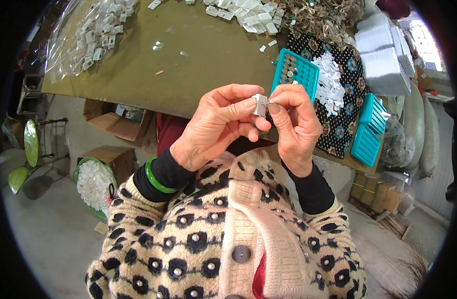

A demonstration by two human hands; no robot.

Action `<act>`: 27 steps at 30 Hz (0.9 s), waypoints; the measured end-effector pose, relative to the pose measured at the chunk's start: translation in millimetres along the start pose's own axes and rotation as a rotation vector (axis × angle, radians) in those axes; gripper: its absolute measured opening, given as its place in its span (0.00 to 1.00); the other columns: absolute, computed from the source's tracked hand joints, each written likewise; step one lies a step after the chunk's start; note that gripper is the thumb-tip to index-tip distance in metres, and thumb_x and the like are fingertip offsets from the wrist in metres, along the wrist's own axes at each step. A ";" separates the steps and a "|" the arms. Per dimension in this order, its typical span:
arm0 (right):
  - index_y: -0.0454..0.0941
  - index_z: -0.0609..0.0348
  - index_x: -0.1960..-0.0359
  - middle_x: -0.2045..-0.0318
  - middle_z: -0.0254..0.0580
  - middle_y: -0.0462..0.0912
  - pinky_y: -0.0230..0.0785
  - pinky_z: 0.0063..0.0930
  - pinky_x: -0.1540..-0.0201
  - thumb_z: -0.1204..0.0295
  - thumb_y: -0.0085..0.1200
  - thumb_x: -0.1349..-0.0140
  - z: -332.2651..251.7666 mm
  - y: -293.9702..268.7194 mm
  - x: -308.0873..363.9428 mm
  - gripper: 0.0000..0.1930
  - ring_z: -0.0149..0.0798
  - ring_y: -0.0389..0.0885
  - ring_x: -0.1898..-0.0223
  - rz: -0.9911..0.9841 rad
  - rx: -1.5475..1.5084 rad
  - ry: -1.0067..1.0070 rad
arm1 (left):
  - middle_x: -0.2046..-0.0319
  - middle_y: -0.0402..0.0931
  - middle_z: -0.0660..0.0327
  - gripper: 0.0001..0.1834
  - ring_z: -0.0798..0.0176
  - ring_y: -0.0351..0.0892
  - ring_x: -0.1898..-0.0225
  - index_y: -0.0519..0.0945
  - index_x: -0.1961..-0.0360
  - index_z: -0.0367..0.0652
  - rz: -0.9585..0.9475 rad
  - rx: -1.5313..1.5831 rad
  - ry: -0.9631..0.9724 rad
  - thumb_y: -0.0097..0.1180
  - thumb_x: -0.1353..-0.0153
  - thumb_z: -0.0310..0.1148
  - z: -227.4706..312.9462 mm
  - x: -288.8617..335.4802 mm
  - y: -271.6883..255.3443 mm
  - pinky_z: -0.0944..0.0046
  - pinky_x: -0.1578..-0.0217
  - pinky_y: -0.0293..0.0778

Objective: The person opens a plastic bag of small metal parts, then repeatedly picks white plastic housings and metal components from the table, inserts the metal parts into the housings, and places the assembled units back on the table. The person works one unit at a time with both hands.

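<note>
Between the thumb and fingers of my left hand (pixel 218 117) is a small white plastic casing (pixel 260 105), held up over the near table edge. My right hand (pixel 296 119) pinches a thin, light-coloured piece (pixel 269 102) against the side of that casing; its exact kind is too small to make out. Just beyond my right hand lies a teal compartment tray (pixel 308 70), with several round coin cells (pixel 288 69) along its left side. Beside the tray, small white flat pieces (pixel 330 84) are heaped on a dark patterned cloth (pixel 352 55).
An olive-green tabletop (pixel 188 65) bears a clear bag of white casings (pixel 96 40), loose white casings (pixel 251 14) and a tangled brownish heap (pixel 323 17). White stacked trays (pixel 380 50) and teal trays (pixel 365 144) stand right. A green basket (pixel 107 214) and cardboard box (pixel 111 159) sit on the floor, left.
</note>
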State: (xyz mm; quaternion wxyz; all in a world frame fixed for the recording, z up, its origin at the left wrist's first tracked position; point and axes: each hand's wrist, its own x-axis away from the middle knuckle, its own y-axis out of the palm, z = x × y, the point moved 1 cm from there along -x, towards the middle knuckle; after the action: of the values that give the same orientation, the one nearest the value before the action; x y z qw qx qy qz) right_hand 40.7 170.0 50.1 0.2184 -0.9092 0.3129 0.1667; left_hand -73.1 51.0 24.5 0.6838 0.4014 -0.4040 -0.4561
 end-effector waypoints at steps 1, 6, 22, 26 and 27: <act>0.75 0.61 0.64 0.65 0.40 0.76 0.67 0.24 0.61 0.81 0.57 0.38 0.2 0.5 -0.5 0.04 0.34 0.73 0.65 -0.007 -0.020 0.015 | 0.62 0.81 0.53 0.13 0.60 0.84 0.68 0.77 0.49 0.35 0.004 0.004 -0.002 0.56 0.35 0.25 0.8 0.3 -0.3 0.65 0.74 0.82; 0.75 0.61 0.64 0.65 0.40 0.76 0.67 0.24 0.61 0.81 0.58 0.39 -1.5 2.3 -3.0 0.04 0.34 0.74 0.65 -0.026 0.050 -0.057 | 0.62 0.80 0.52 0.14 0.59 0.84 0.67 0.76 0.48 0.35 0.023 0.023 -0.012 0.56 0.35 0.25 3.6 1.3 -3.0 0.65 0.74 0.83; 0.73 0.63 0.68 0.67 0.46 0.75 0.71 0.31 0.68 0.86 0.54 0.47 -5.2 -8.7 -16.2 0.08 0.43 0.76 0.71 -0.121 0.267 -0.207 | 0.65 0.82 0.52 0.13 0.58 0.85 0.67 0.77 0.51 0.34 0.055 -0.218 0.075 0.58 0.35 0.27 4.4 0.9 1.8 0.63 0.70 0.84; 0.73 0.63 0.68 0.66 0.47 0.76 0.70 0.31 0.65 0.86 0.55 0.48 -5.8 -12.1 -14.6 0.08 0.43 0.76 0.68 -0.175 0.277 -0.174 | 0.65 0.82 0.52 0.11 0.59 0.85 0.67 0.77 0.52 0.33 0.082 -0.269 0.073 0.57 0.35 0.25 2.9 0.6 4.3 0.64 0.69 0.84; 0.73 0.63 0.68 0.66 0.48 0.76 0.71 0.31 0.65 0.87 0.55 0.49 -5.4 -11.7 -14.3 0.08 0.45 0.77 0.68 -0.180 0.274 -0.169 | 0.65 0.81 0.52 0.11 0.58 0.85 0.67 0.77 0.53 0.32 0.077 -0.273 0.066 0.56 0.35 0.24 2.4 -0.2 4.9 0.63 0.69 0.85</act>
State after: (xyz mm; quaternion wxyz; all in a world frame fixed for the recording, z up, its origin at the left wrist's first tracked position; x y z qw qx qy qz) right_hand 38.4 182.6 64.4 0.3798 -0.8779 0.2307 0.1782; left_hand -73.9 52.0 29.8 0.7621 0.3036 -0.3306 -0.4666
